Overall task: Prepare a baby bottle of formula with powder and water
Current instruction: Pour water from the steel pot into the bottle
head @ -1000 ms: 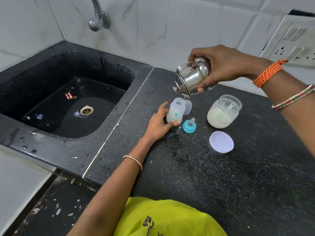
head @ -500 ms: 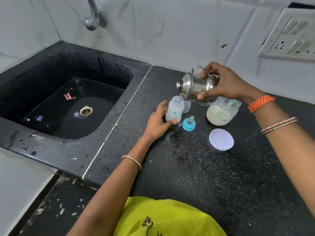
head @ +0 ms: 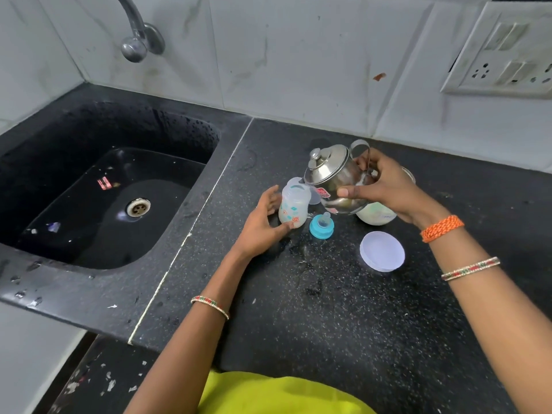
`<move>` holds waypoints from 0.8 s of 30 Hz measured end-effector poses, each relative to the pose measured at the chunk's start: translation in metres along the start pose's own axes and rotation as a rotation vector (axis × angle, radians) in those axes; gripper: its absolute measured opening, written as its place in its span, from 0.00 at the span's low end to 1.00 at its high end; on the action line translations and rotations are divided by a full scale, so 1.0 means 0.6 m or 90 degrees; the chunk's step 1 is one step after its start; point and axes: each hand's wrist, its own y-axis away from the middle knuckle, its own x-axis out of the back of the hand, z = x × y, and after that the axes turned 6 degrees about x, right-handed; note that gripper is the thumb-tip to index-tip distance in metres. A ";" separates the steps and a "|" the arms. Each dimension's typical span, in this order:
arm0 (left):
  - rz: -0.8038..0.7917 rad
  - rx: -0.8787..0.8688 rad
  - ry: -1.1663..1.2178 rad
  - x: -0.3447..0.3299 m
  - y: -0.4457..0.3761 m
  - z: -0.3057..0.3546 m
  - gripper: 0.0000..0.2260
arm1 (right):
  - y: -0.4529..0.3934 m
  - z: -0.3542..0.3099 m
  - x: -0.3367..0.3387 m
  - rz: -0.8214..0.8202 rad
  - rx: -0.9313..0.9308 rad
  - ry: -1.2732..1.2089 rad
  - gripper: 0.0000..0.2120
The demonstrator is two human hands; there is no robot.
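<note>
- We see a black speckled counter (head: 343,309) with a sink (head: 98,204) at the frame's left.
- At centre, our left hand (head: 263,225) grips the open baby bottle (head: 294,206), standing upright.
- Our right hand (head: 385,186) clasps a steel kettle (head: 331,174), just right of the bottle.
- A blue teat (head: 322,226) and white lid (head: 382,251) lie lower right of it.

A black stone sink (head: 89,138) with a steel drain (head: 138,207) is set beneath a curved chrome tap (head: 136,40); a white switch panel (head: 501,52) is mounted on the tiled wall (head: 298,55).
</note>
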 end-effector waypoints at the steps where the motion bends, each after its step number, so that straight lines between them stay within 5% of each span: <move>1: -0.024 0.007 0.039 0.008 -0.001 0.003 0.36 | 0.000 0.007 -0.001 0.006 -0.003 -0.022 0.27; 6: 0.024 -0.059 0.072 0.055 -0.017 0.073 0.23 | -0.021 0.004 -0.001 0.063 -0.007 -0.227 0.37; 9: -0.018 -0.130 0.032 0.063 -0.060 0.155 0.18 | -0.061 -0.016 0.011 0.098 0.015 -0.311 0.33; 14: -0.079 -0.153 0.079 0.047 -0.186 0.223 0.12 | -0.163 -0.013 0.052 0.130 0.037 -0.093 0.24; 18: -0.101 -0.083 0.055 0.033 -0.303 0.201 0.10 | -0.254 0.043 0.090 0.072 -0.051 -0.016 0.33; 24: -0.080 -0.041 0.003 0.007 -0.396 0.152 0.18 | -0.330 0.113 0.100 0.020 -0.147 0.131 0.29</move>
